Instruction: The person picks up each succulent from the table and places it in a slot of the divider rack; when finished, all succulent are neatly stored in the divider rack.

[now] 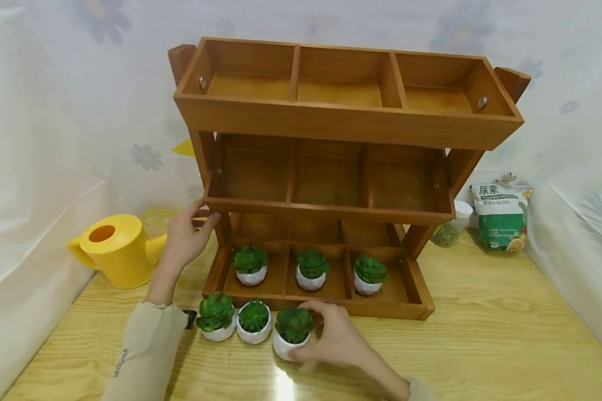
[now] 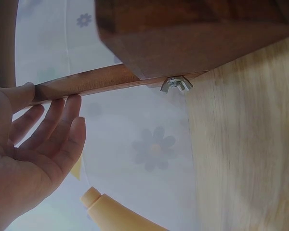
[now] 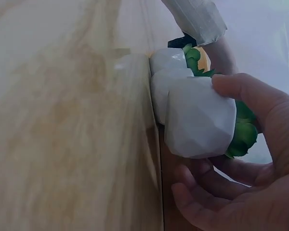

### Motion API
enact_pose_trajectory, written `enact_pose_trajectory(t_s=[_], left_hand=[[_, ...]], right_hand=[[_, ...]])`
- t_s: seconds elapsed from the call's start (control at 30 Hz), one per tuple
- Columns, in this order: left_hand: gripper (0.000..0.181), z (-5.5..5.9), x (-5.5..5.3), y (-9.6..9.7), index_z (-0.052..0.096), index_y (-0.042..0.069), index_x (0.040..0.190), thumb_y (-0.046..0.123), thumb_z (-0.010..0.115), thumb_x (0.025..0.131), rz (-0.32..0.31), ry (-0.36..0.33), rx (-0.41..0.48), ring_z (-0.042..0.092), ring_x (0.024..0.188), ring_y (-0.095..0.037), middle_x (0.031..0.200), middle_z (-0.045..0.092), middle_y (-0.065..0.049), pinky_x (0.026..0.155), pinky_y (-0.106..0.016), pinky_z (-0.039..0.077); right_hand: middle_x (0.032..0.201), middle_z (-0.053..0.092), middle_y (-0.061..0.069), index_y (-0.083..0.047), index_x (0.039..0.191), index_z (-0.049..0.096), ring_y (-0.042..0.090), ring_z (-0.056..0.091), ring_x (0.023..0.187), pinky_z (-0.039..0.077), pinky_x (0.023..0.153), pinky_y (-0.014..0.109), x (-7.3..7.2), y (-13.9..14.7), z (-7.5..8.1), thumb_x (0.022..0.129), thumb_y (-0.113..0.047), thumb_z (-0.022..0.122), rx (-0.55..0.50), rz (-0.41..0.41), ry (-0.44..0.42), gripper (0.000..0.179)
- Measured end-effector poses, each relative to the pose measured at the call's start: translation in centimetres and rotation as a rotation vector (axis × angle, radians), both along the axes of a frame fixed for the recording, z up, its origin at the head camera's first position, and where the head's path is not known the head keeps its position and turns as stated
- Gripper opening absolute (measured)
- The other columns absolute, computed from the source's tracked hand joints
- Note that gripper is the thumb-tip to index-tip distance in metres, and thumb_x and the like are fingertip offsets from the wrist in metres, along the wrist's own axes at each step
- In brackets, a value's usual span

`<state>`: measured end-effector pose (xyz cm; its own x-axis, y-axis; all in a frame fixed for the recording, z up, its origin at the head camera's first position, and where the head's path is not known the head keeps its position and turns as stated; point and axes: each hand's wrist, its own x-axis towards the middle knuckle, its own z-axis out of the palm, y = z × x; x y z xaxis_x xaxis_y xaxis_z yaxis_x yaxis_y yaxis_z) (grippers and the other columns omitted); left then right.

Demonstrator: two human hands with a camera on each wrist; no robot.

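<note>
A three-tier wooden plant stand point(image 1: 351, 125) stands on the table. My left hand point(image 1: 189, 236) grips its left side at the middle tier; up close, thumb and fingers pinch a wooden bar point(image 2: 94, 80). My right hand point(image 1: 333, 337) holds a potted succulent point(image 1: 293, 328) by its faceted white pot point(image 3: 200, 118), thumb on one side and fingers on the other. Left of it, two more potted succulents, one small and spiky point(image 1: 253, 316) and one broad-leaved point(image 1: 216, 313), stand in a row before the stand. Three others point(image 1: 251, 264) sit one per compartment in the bottom tier.
A yellow watering can point(image 1: 122, 250) stands left of the stand. To the right are a white-lidded jar point(image 1: 451, 225) and a green-and-white bag point(image 1: 503, 217). A wing nut point(image 2: 176, 84) sticks out from the stand's side. White floral sheeting point(image 1: 572, 111) hangs behind and at the sides.
</note>
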<state>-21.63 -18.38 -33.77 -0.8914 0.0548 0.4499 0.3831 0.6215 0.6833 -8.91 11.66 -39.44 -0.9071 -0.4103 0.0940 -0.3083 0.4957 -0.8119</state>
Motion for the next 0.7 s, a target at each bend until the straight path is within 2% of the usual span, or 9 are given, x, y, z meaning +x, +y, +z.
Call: enact_pose_trajectory(t_s=[0.17, 0.3, 0.4, 0.53, 0.7], left_hand=[[0.04, 0.0, 0.0, 0.1, 0.053, 0.003, 0.133, 0.021, 0.057, 0.098, 0.001, 0.004, -0.002, 0.066, 0.089, -0.043, 0.11, 0.065, -0.027, 0.076, -0.055, 0.055], [0.039, 0.1, 0.1, 0.1, 0.053, 0.003, 0.133, 0.02, 0.056, 0.098, 0.002, 0.002, 0.002, 0.066, 0.09, -0.044, 0.11, 0.064, -0.027, 0.076, -0.055, 0.055], [0.039, 0.1, 0.1, 0.1, 0.053, 0.002, 0.133, 0.019, 0.056, 0.098, -0.001, 0.008, 0.002, 0.066, 0.089, -0.044, 0.11, 0.064, -0.028, 0.076, -0.055, 0.055], [0.04, 0.1, 0.1, 0.1, 0.053, 0.002, 0.133, 0.02, 0.056, 0.098, -0.008, 0.01, 0.004, 0.066, 0.09, -0.043, 0.111, 0.064, -0.028, 0.077, -0.055, 0.054], [0.039, 0.2, 0.2, 0.1, 0.053, 0.002, 0.133, 0.02, 0.056, 0.098, -0.013, 0.013, 0.007, 0.066, 0.09, -0.043, 0.111, 0.064, -0.028, 0.077, -0.055, 0.054]], right_hand=[[0.093, 0.066, -0.006, -0.009, 0.112, 0.065, 0.01, 0.062, 0.077, 0.053, 0.064, 0.025, -0.1, 0.3, 0.7, 0.065, -0.025, 0.087, -0.073, 0.011, -0.104, 0.054], [0.101, 0.067, 0.002, -0.003, 0.118, 0.062, 0.015, 0.065, 0.085, 0.057, 0.072, 0.03, -0.2, 0.7, 1.8, 0.07, -0.017, 0.084, -0.235, 0.041, -0.218, 0.054], [0.104, 0.067, 0.008, 0.003, 0.121, 0.058, 0.017, 0.066, 0.085, 0.057, 0.072, 0.029, -0.3, 1.1, 3.1, 0.074, -0.01, 0.081, -0.393, 0.081, -0.29, 0.054], [0.106, 0.064, 0.011, 0.012, 0.124, 0.05, 0.016, 0.066, 0.082, 0.056, 0.07, 0.027, -0.6, 1.7, 5.5, 0.079, -0.006, 0.077, -0.552, 0.135, -0.305, 0.055], [0.103, 0.063, 0.009, 0.011, 0.122, 0.049, 0.014, 0.065, 0.082, 0.056, 0.073, 0.028, -1.7, 2.4, 8.6, 0.083, -0.011, 0.072, -0.593, 0.134, -0.256, 0.049]])
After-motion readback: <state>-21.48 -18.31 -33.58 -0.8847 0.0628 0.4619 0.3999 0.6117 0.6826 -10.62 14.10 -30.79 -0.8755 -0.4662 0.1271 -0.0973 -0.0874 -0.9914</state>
